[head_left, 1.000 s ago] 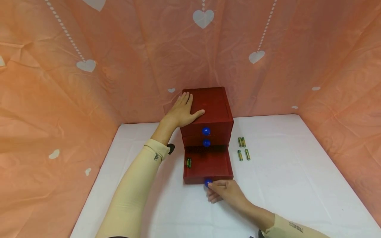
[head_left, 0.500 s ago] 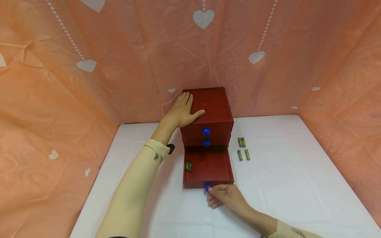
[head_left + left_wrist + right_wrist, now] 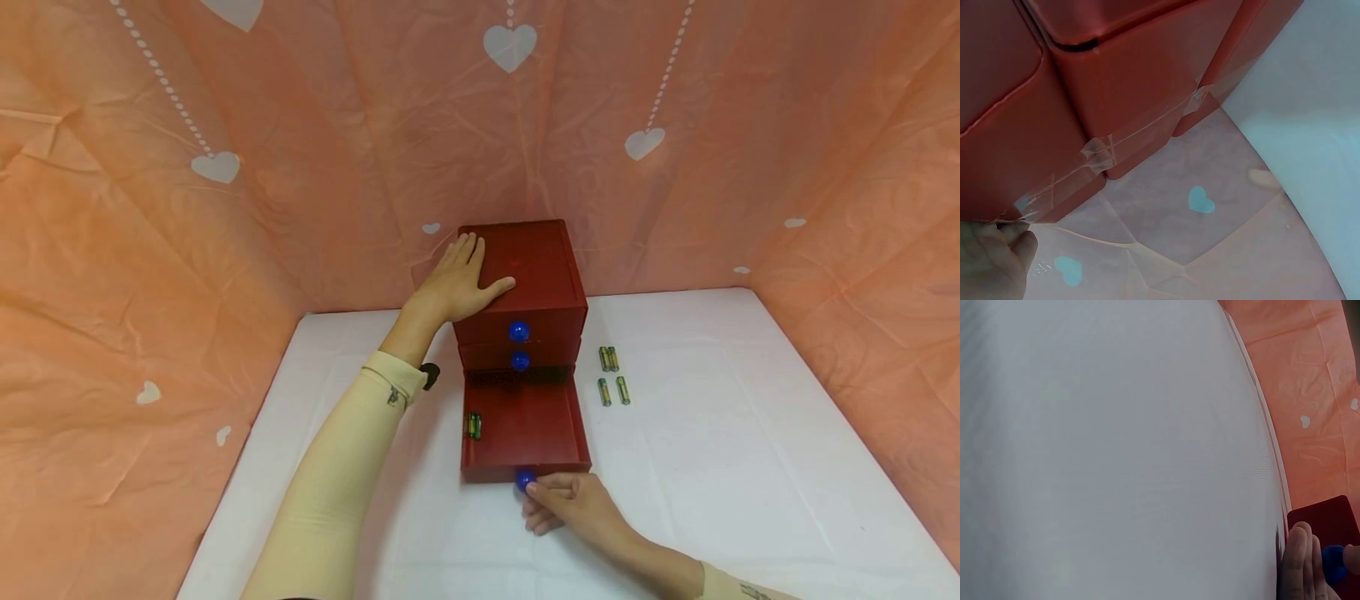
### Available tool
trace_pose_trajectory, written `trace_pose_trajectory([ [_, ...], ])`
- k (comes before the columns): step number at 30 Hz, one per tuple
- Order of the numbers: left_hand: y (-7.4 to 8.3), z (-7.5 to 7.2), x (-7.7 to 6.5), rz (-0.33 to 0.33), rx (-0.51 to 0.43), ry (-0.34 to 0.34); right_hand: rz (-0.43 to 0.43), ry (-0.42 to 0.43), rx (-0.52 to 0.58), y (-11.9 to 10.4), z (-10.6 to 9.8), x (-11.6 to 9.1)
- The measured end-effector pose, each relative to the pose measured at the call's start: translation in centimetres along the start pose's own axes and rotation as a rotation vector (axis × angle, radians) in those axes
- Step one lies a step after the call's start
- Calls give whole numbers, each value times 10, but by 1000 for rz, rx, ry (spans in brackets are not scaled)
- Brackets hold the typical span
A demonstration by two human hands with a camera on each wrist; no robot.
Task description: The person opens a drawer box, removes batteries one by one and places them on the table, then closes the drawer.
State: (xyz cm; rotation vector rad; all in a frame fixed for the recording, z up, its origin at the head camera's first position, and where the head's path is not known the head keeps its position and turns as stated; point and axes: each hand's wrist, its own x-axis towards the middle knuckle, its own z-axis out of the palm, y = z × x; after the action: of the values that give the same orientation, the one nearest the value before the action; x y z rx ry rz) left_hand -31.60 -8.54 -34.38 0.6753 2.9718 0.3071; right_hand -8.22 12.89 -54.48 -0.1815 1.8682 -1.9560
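A red drawer cabinet (image 3: 536,267) stands at the back of the table, its bottom drawer (image 3: 525,425) pulled out. My left hand (image 3: 459,283) rests on the cabinet's top left side, fingers spread and straight. The thumb and fingers of my right hand (image 3: 581,504) pinch the blue knob (image 3: 525,480) on the bottom drawer's front; the right wrist view shows the same knob (image 3: 1334,562) at its lower right corner. Inside the drawer, at its left wall, lie green batteries (image 3: 473,426). In the left wrist view the cabinet's taped side (image 3: 1129,94) is close beside the left hand (image 3: 991,262).
To the right of the cabinet, several batteries (image 3: 609,359) lie on the white tablecloth (image 3: 720,433). Two upper drawers with blue knobs (image 3: 519,332) are closed. Orange cloth with white hearts (image 3: 390,150) hangs behind and on both sides.
My right hand has drawn the bottom drawer farther out toward me, and the batteries inside have come along with it. The left hand stays in place on the cabinet.
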Motion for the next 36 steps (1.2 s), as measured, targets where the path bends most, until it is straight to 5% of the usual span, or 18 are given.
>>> trace_pose_trajectory([
  [20,0,0,1,-2,0,-2,54,-74,-94,-3,-4,-6],
  [36,1,-1,-1,-4,-14,-4,-172,-92,-290,-30,1,-10],
])
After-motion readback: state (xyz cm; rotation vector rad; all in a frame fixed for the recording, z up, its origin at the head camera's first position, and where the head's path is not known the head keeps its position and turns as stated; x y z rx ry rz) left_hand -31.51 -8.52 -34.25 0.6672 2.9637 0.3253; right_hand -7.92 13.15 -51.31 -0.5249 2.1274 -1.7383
